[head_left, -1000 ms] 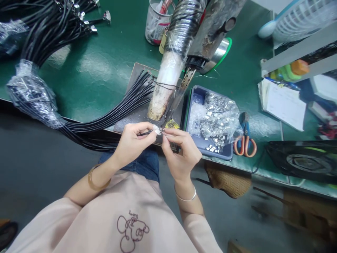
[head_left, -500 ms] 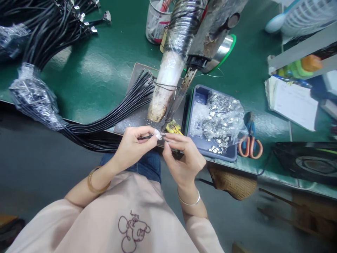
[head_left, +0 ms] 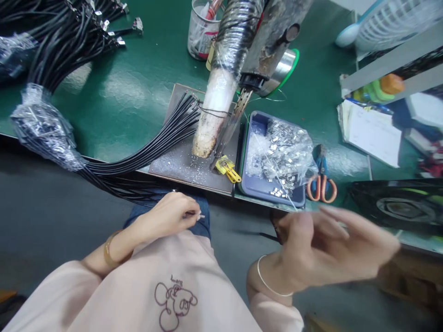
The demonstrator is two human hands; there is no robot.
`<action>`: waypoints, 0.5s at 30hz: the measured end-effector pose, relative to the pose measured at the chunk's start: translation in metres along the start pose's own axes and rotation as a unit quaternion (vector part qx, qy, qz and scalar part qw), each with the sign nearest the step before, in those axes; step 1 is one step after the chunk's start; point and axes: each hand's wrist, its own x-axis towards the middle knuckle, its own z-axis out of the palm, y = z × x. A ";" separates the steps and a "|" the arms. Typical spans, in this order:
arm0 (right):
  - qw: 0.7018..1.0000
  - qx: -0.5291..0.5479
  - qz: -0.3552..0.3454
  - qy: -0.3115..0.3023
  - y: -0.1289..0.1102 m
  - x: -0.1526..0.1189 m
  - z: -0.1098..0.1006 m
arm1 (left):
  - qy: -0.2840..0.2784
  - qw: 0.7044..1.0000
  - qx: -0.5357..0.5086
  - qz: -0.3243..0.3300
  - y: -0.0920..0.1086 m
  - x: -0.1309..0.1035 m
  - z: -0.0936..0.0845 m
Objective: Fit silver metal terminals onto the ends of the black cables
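pinching a pale piece (head_left: 202,216), left fingers (head_left: 187,206) are closed; right fingers (head_left: 360,227) too blurred to tell.

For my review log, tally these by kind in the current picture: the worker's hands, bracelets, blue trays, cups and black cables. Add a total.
Hands: 2 (left hand, right hand)
Bracelets: 2 (brown bracelet, silver bracelet)
Blue tray: 1
Cup: 1
Total: 6, leaving out the black cables, which overlap too much to count.

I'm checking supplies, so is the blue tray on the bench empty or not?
Not empty: the blue tray holds a clear plastic bag of small silvery pieces, with loose pieces in front.
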 end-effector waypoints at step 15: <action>0.918 -0.200 -0.020 -0.342 0.060 0.066 0.006 | 0.344 0.868 0.355 -0.052 -0.028 0.051 -0.056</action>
